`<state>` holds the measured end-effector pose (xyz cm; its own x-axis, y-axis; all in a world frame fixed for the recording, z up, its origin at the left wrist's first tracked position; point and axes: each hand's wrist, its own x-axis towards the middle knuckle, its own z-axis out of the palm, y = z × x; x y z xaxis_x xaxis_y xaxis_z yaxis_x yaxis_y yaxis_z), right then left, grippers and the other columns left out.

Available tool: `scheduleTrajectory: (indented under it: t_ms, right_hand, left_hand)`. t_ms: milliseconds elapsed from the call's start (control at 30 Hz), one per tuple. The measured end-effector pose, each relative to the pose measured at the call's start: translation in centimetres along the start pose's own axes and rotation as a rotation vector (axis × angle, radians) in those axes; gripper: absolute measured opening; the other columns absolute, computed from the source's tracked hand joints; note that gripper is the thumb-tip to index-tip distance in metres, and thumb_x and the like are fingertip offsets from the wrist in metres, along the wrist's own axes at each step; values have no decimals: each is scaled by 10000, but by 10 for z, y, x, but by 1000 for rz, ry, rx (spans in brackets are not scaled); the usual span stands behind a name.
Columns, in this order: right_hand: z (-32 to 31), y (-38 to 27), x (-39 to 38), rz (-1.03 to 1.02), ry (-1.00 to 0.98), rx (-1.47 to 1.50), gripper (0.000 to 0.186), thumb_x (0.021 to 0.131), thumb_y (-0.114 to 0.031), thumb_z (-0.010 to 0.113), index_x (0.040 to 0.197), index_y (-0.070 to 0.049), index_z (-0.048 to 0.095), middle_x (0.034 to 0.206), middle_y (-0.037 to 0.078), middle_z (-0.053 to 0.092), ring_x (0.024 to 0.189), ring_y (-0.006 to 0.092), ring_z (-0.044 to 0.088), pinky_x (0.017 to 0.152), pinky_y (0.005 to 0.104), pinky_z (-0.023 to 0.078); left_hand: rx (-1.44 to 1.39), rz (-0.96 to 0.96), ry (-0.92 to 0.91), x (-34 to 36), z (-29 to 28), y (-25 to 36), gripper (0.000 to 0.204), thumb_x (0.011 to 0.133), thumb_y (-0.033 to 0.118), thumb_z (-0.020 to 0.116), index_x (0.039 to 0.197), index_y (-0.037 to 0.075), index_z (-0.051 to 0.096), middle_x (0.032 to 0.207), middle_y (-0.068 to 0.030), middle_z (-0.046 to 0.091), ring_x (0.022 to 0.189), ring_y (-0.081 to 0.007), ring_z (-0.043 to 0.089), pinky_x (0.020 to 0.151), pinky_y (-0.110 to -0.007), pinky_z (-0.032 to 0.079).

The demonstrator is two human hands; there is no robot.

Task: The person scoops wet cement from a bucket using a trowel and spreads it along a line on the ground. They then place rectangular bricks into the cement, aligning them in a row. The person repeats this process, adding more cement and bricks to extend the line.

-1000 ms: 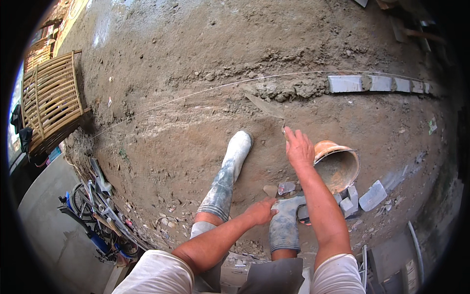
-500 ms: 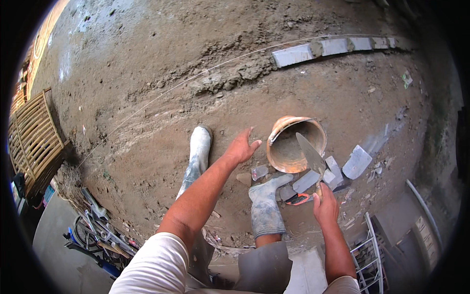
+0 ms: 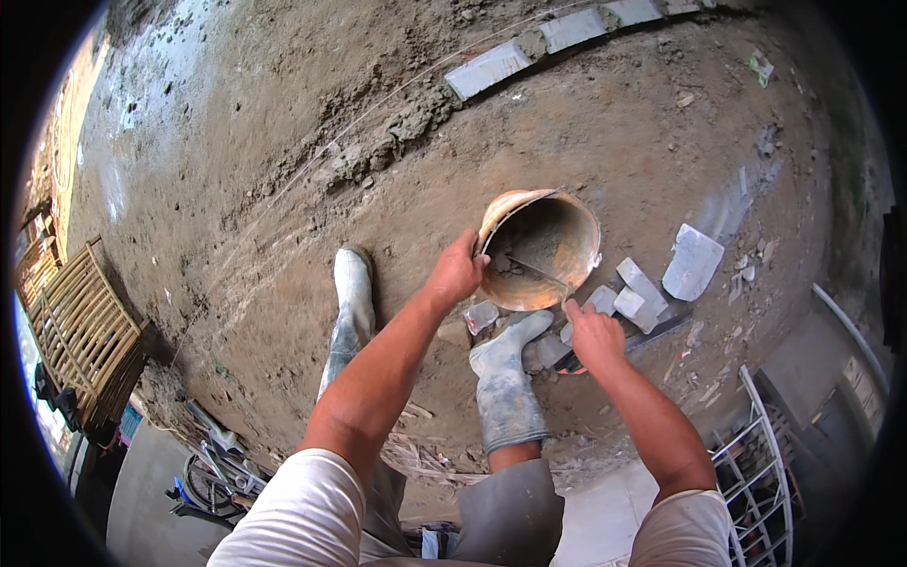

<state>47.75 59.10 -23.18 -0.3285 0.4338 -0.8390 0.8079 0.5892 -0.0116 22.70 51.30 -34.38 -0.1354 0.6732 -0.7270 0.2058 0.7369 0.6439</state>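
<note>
At the far left a slatted bamboo crate (image 3: pixel 80 326) stood on the dirt edge, and below it lay a tangle of metal tools (image 3: pixel 213 468) on grey concrete. The ground (image 3: pixel 236 189) was rough brown earth, lumpy and dry, crossed by a thin taut string (image 3: pixel 312 165). Two mud-caked rubber boots (image 3: pixel 351 302) pointed up the picture. The left hand (image 3: pixel 456 272) was closed around the near rim of a dented, rust-orange metal bucket (image 3: pixel 557 236), which sat tipped toward the person just beyond the right boot; inside it lay grey mortar and a trowel blade (image 3: pixel 537 271). The right hand (image 3: pixel 593 333) reached toward the bucket's lower rim with fingers curled; whether it gripped anything could not be told. Grey stone fragments (image 3: pixel 693 262) lay scattered beside it, and a row of grey pavers (image 3: pixel 489 69) curved along the top. A white wire rack (image 3: pixel 756 463) stood at the lower right.
</note>
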Motion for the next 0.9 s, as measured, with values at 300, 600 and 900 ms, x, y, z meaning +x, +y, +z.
scheduleTrajectory:
  t_ms: [300,600,900]
  right_hand:
    - [63,12,16,257,-313,1305,486,974,-402,576,1254,-4,576,764,167,658,573,246,655,541,392,522]
    - [60,40,10,163,95,723,475,918,-392,613,1247,-49,609,1086,275,671,1034,463,624,887,501,507]
    - [111,46,21,43,-179,1064,498,900,-308,668,1263,25,599,1008,208,689,911,323,672,793,389,531]
  left_hand:
    - [105,192,19,-19,45,49,248,874,72,646,1038,22,467,951,-264,619,951,-484,598,799,-529,471]
    - [107,135,41,-30,49,53,239,885,78,636,1043,35,463,959,-262,614,957,-492,587,798,-524,471]
    - [67,48,43,-24,38,29,256,908,123,645,1078,35,476,972,-259,624,964,-466,608,810,-495,483]
